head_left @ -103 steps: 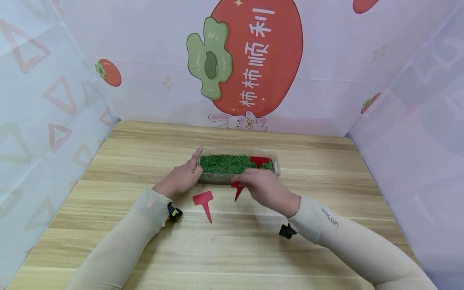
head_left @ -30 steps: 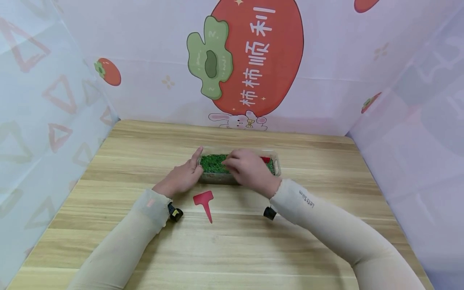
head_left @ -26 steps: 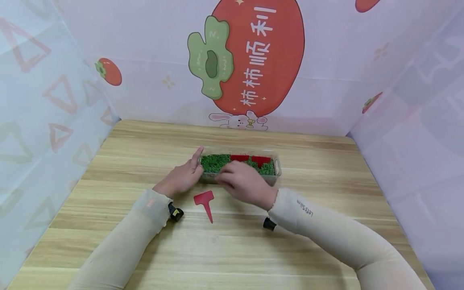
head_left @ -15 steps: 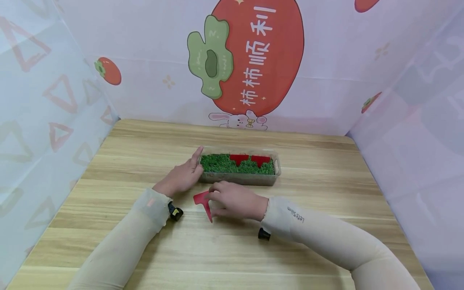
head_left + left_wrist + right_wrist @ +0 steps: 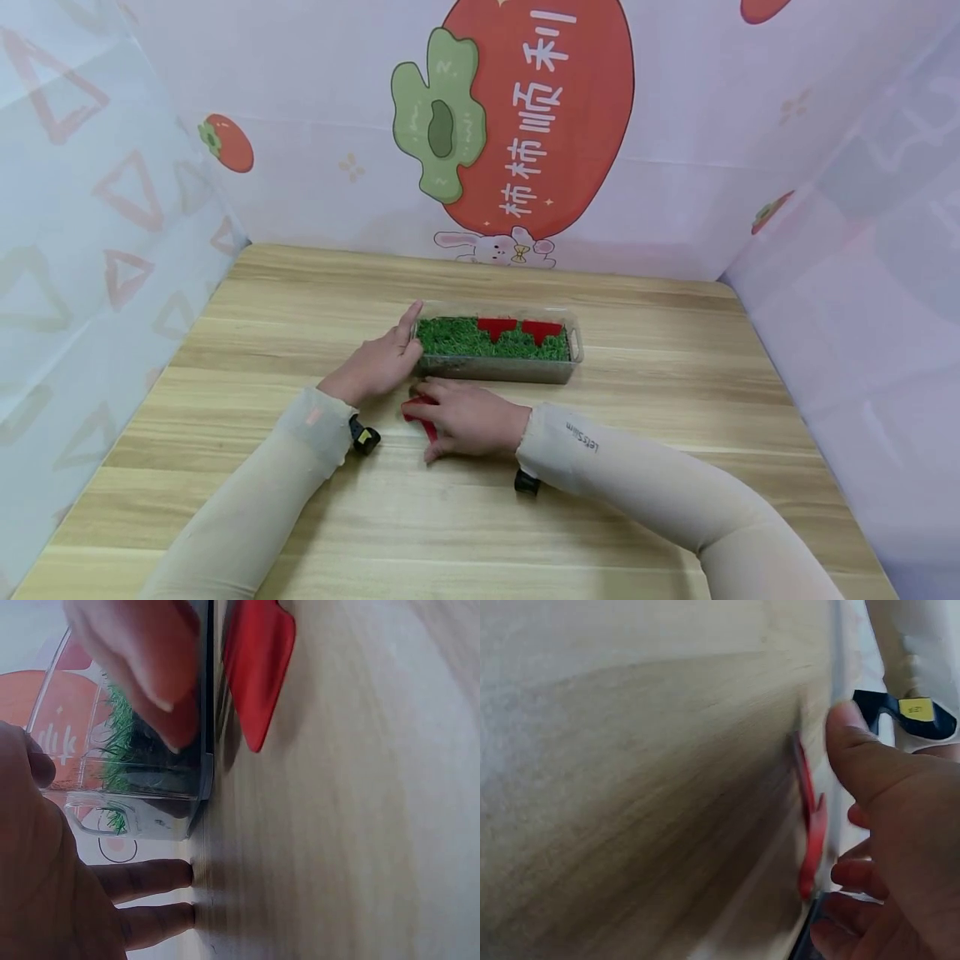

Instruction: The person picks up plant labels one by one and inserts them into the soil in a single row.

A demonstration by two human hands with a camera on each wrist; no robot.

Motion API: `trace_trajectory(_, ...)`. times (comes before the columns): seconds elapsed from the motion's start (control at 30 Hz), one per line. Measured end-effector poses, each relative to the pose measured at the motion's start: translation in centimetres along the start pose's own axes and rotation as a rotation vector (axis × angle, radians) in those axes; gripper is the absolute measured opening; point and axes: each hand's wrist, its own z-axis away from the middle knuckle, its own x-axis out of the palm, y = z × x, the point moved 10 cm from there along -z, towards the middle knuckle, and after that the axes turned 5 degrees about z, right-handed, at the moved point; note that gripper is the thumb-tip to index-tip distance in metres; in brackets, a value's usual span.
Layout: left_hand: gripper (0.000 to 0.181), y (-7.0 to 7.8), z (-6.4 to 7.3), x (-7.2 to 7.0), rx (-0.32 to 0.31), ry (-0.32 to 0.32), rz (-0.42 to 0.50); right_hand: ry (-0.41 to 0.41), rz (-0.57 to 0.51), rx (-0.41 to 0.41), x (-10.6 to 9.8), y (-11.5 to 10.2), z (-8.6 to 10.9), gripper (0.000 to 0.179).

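Observation:
A clear plastic box (image 5: pixel 517 372) holds a strip of artificial grass (image 5: pixel 453 340). Two red T-shaped plant labels stand in it, a middle label (image 5: pixel 498 326) and a right label (image 5: pixel 542 330). At the box's left end rests my left hand (image 5: pixel 371 367); in the left wrist view its thumb meets the rim and two straight fingers touch the table. A third red plant label (image 5: pixel 417 408) lies in front of the box. My right hand (image 5: pixel 476 419) reaches over it, fingertips at its head and thumb spread near its stem (image 5: pixel 804 772), not pinching; the fingers partly hide it.
The wooden table (image 5: pixel 637 358) extends around the box. A printed cloth wall (image 5: pixel 337 200) stands behind it, with more cloth at both sides. Each wrist carries a small black camera, such as the left wrist's camera (image 5: pixel 364 439).
My right hand stuck a second label into the grass, let go, and moved toward me and left onto the last label. My left hand stayed at the box.

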Motion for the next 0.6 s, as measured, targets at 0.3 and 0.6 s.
trace_trajectory(0.3,0.065,0.2,0.1,-0.1,-0.008,-0.003,-0.001,-0.010,0.010,-0.001,0.9,0.5,0.2,0.066)
trace_trajectory(0.6,0.064,0.2,0.2,-0.1,-0.017,-0.001,0.000,-0.066,0.074,0.028,1.0,0.4,0.7,0.070)
